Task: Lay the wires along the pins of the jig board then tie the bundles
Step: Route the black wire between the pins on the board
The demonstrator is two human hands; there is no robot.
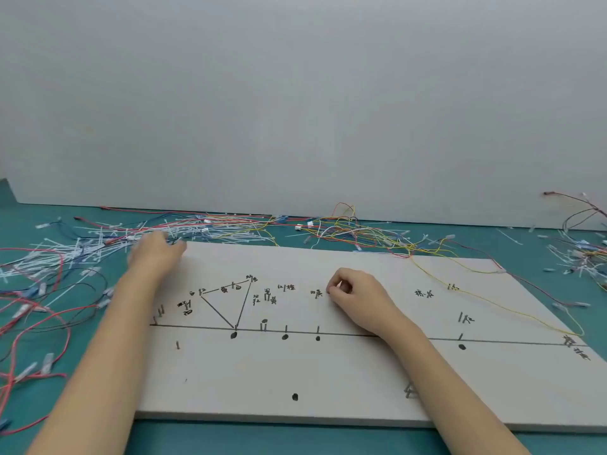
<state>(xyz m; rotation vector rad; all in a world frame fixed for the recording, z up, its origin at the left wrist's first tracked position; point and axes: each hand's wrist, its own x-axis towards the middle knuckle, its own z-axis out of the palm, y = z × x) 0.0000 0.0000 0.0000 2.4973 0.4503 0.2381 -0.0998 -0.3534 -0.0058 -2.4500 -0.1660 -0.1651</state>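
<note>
Wire-fetching step was judged underway: blurred left hand (154, 254), grip indeterminable, reached the loose coloured wire pile (184, 229) upper left; right hand (356, 295) pinched closed over the white rectangular jig board (328, 372), contents unseen. Next, one wire must be singled out.

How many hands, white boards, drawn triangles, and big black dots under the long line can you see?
Hands: 2, the left hand and the right hand
White board: 1
Drawn triangle: 1
Big black dots: 5
Total: 9
</note>
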